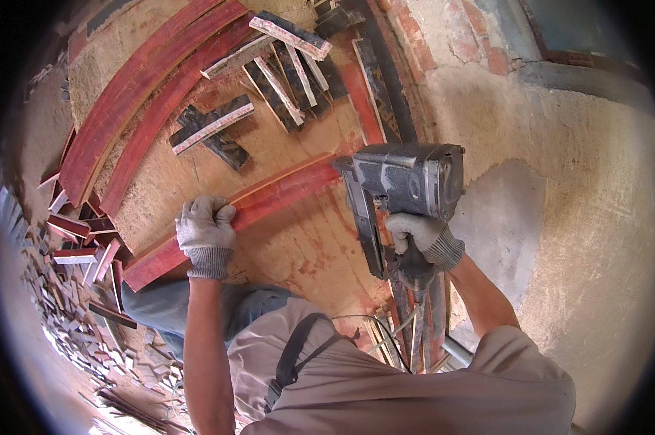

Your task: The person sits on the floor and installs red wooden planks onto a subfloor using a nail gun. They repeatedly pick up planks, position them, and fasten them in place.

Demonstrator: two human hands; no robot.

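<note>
- Clearly, your right hand point(423, 235) had its grip wrapped around the handle of a nail gun point(407, 177), with the nose near the right end of a curved red strip point(269, 199); whether the two touched, you could not tell from this angle.
- Your left hand point(206, 228) lay on that same strip toward its left end, fingers curled; whether its grip was clamped on the wood or only resting there could not be told.
- The strip you worked at ran slantwise across the desk point(320, 261), its left end beside your knee.
- As for what was done, the cutting looked finished for these parts: two more curved strips point(128, 94) lay beyond your left hand, and short blocks point(213, 125) sat loose in front of you, some of them crossed over each other.
- As for what was left, you seemed to have the fastening ahead of you, since no block stood visibly fixed along your strip.
- Below, to your left, offcuts point(88, 304) covered the floor in a heap.
</note>
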